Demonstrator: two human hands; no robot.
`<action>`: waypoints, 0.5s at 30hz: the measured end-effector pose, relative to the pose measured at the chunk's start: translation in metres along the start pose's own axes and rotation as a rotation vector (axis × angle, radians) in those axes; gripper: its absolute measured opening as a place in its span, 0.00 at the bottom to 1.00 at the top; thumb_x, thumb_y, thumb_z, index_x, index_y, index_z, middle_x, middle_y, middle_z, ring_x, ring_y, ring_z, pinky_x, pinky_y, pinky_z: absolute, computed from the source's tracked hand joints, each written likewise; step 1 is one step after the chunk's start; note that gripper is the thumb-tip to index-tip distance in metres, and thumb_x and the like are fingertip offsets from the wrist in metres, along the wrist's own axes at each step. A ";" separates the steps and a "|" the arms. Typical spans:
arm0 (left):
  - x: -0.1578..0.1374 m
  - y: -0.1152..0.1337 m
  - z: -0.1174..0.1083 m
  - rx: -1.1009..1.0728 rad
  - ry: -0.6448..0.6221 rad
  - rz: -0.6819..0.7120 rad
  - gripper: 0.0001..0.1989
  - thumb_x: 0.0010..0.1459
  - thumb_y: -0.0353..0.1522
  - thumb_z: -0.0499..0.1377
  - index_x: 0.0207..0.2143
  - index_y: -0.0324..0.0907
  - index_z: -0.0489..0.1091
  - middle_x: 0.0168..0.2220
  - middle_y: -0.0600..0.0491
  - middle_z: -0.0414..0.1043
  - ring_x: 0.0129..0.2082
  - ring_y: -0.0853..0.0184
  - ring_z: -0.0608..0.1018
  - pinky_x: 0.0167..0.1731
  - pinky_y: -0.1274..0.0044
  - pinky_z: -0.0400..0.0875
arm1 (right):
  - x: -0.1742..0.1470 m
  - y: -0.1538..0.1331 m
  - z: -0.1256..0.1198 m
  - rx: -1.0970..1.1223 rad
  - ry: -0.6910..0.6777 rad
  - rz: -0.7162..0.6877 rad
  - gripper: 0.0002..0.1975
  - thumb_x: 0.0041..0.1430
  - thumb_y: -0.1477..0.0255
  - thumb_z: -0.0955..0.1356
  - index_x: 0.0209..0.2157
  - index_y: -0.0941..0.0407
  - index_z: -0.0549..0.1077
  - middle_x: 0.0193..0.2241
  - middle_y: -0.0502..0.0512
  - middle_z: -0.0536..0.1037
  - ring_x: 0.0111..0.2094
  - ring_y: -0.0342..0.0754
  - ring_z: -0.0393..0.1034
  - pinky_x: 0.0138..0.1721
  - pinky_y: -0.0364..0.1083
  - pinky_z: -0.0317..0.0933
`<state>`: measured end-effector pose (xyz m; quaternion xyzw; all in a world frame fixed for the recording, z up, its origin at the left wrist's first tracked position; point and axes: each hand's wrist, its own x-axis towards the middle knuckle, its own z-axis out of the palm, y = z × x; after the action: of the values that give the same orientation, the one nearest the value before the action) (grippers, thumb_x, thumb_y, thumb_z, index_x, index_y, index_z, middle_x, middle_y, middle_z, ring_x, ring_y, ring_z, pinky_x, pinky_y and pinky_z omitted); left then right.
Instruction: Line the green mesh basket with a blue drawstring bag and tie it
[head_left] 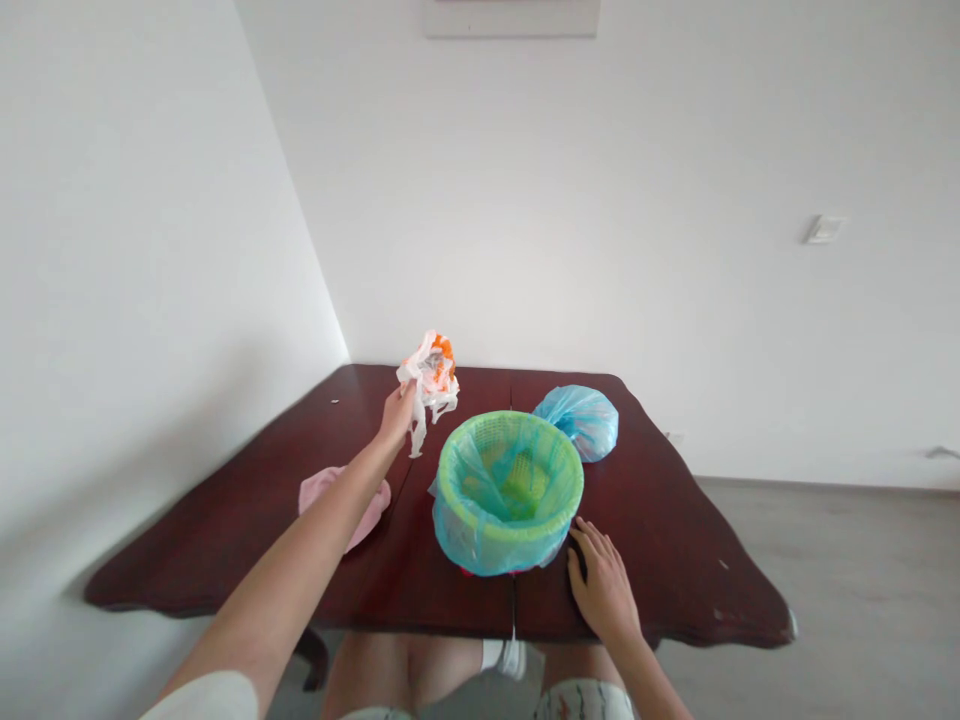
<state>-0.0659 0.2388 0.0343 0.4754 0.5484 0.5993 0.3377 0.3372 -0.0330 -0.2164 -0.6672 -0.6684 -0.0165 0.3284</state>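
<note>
Bag in left hand, over table

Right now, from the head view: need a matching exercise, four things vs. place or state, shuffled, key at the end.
Things
1. Green basket
2. Pink cloth
3. Blue bundle
4. White-and-orange plastic bag

Place or state
A. Partly hidden by the left forearm
B. Gripped in the left hand
C. Lined with blue film
D. On the table, beyond the basket and to its right

Pairs: 1-C, 2-A, 3-D, 4-B
</note>
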 end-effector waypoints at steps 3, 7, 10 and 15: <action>-0.011 0.018 -0.020 -0.109 -0.022 0.043 0.38 0.57 0.67 0.68 0.46 0.42 0.78 0.38 0.48 0.84 0.40 0.56 0.85 0.39 0.72 0.78 | 0.003 -0.004 -0.005 0.003 -0.016 0.000 0.24 0.82 0.66 0.63 0.67 0.56 0.83 0.74 0.65 0.81 0.75 0.65 0.76 0.80 0.71 0.65; -0.031 0.032 -0.036 -0.153 -0.052 0.038 0.36 0.63 0.62 0.69 0.54 0.41 0.79 0.44 0.46 0.86 0.41 0.57 0.86 0.38 0.72 0.81 | 0.005 -0.010 -0.013 0.014 -0.031 0.007 0.23 0.82 0.66 0.63 0.66 0.56 0.83 0.73 0.66 0.81 0.75 0.65 0.75 0.79 0.71 0.64; -0.040 0.034 -0.040 -0.192 -0.098 0.037 0.32 0.69 0.58 0.69 0.59 0.42 0.79 0.51 0.43 0.87 0.47 0.55 0.88 0.41 0.70 0.85 | 0.005 -0.013 -0.017 0.008 -0.035 0.010 0.23 0.83 0.65 0.62 0.66 0.56 0.81 0.73 0.66 0.80 0.74 0.64 0.75 0.80 0.69 0.61; -0.043 0.044 -0.036 -0.216 -0.224 -0.013 0.29 0.70 0.59 0.70 0.56 0.45 0.81 0.52 0.42 0.87 0.53 0.49 0.89 0.46 0.63 0.88 | 0.004 -0.016 -0.020 -0.002 -0.058 0.016 0.22 0.83 0.65 0.63 0.67 0.54 0.80 0.73 0.65 0.80 0.75 0.63 0.73 0.82 0.67 0.59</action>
<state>-0.0805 0.1792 0.0710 0.4965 0.4428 0.5958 0.4499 0.3317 -0.0403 -0.1918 -0.6732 -0.6722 0.0050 0.3081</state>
